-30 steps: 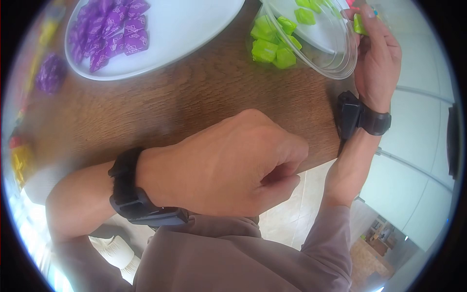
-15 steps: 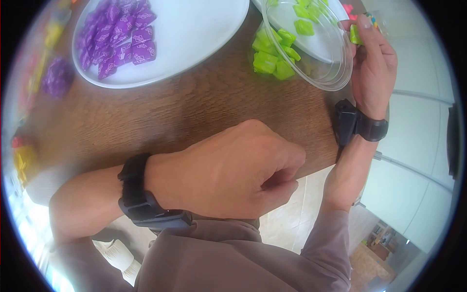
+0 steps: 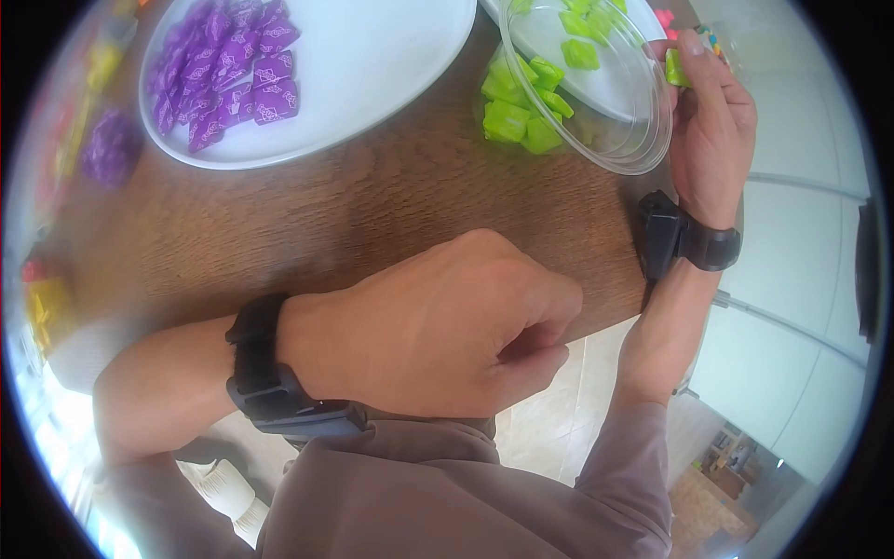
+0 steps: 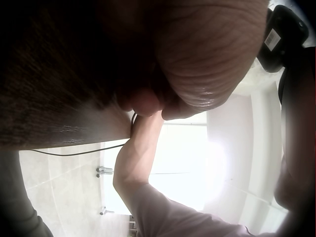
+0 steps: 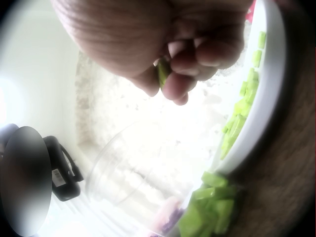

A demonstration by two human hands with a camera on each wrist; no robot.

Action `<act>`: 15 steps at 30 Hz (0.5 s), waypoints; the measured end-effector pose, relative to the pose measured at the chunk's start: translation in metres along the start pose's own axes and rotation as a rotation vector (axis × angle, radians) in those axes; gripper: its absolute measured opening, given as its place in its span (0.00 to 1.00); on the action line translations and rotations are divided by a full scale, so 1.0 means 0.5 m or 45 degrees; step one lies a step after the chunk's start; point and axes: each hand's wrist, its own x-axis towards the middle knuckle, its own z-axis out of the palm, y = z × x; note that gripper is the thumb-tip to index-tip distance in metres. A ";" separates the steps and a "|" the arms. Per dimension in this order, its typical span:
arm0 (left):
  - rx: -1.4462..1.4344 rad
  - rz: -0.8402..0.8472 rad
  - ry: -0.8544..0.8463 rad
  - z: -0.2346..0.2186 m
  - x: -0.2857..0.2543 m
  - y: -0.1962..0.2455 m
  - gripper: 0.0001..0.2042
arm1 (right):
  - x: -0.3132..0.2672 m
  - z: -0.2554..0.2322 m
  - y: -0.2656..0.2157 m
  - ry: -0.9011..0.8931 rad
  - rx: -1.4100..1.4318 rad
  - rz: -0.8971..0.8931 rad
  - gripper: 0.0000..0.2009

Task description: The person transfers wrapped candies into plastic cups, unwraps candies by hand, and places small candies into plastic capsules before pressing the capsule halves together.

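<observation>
While the green candy [image 3: 677,69] sits between one and two o'clock in the head view, pinched between thumb and fingers of the right hand [image 3: 715,130], its long axis runs roughly twelve to six; which end is its front I cannot tell. Toward eight from it, the clear tub [image 3: 643,154] tilts beside a green heap [image 3: 521,116]. At one lies a plate [image 5: 271,54] of more green candies [image 3: 582,54]; at eleven, a larger plate [image 3: 372,74] bears purple candies [image 3: 228,79]. Nearer six, the left hand [image 3: 424,326] is curled in a loose fist.
</observation>
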 end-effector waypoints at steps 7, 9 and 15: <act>0.013 -0.001 -0.001 0.000 0.000 -0.001 0.14 | 0.000 0.008 0.000 0.036 0.003 -0.004 0.13; 0.013 0.003 0.000 -0.001 0.001 0.001 0.14 | 0.001 0.002 0.001 0.018 0.008 0.003 0.13; 0.016 0.038 0.016 0.000 0.002 -0.002 0.14 | 0.001 0.003 0.001 -0.011 -0.014 -0.018 0.13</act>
